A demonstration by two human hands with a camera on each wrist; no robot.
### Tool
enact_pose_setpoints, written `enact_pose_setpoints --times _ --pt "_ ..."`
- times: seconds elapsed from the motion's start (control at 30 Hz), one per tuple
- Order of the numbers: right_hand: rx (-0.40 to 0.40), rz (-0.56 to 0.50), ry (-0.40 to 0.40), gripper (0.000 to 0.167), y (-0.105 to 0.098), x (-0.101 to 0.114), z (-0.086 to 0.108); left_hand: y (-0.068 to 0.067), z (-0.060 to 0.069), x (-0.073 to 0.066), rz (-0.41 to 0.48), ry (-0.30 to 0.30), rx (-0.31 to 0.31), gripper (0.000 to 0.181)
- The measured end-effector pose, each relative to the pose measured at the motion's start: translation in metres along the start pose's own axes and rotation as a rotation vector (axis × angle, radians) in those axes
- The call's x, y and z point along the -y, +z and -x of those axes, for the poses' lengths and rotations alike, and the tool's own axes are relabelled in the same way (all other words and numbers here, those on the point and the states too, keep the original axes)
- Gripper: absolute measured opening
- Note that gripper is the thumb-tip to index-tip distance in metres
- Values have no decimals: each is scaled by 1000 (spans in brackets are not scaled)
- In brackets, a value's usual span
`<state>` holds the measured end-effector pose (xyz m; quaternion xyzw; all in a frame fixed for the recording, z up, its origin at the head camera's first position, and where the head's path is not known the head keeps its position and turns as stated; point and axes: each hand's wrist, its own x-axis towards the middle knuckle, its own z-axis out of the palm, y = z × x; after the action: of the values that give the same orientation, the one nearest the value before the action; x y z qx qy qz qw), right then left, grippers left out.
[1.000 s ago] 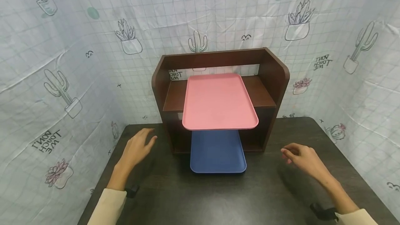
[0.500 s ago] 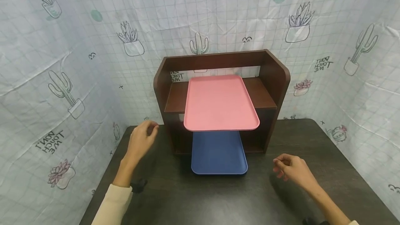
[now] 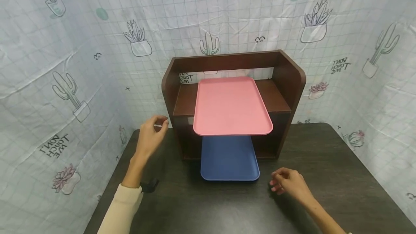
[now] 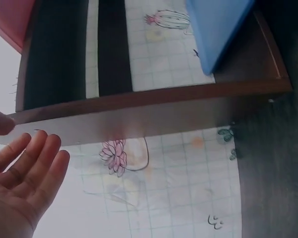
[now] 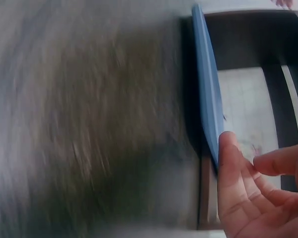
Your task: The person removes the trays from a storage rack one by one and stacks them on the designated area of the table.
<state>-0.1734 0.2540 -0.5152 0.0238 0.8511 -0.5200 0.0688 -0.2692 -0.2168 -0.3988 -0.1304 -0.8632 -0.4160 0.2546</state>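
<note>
"How do the two hands stand on your screens?"

"Well apart from each other, one on either side of the trays. I have the left hand raised just beside the left side of the brown shelf unit. Its fingers are loosely bent, and my left wrist view shows a gap between thumb and fingertips. Whether it touches the wood, I can't tell."

"And the right hand?"

"Lower, over the dark bench, near the front right corner of the blue tray. The fingers are softly curled and grip nothing. They overlap the tray in my right wrist view, but the head view gives me a small space between them."

"Where exactly are the trays?"

"The pink tray lies on the upper level, its front jutting out of the unit. I see the blue one below, in the lower opening, its front sticking out over the bench; the pink one hides its back part from my head view."

"Anything around them?"

"Pale cloth printed with potted plants, behind and on both sides."
</note>
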Motion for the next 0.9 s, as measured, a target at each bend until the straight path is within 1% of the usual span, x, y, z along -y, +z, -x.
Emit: enact_pose_setpoints --times 0.1,0.23,0.33,0.43,0.53,0.67,0.8,0.9 --pt "-1 -39 34 26 12 3 -1 1 -2 -5 58 -26 7 28" --pt "17 -87 70 29 26 4 -1 2 -5 -8 116 -67 22 43" --pt "58 -125 77 32 35 4 -1 2 -6 -11 156 -98 38 52" --pt "112 -186 82 35 44 4 -2 3 -8 -12 186 -116 50 56" --pt "146 -255 97 39 53 4 -3 4 -10 -13 199 -122 53 58" --pt "165 -354 128 43 63 3 -5 8 -13 -15 211 -126 54 61" --pt "203 -455 145 48 67 1 -4 12 -15 -16 233 -124 68 63" --pt "230 -530 148 51 70 0 -3 13 -16 -16 251 -133 75 65"
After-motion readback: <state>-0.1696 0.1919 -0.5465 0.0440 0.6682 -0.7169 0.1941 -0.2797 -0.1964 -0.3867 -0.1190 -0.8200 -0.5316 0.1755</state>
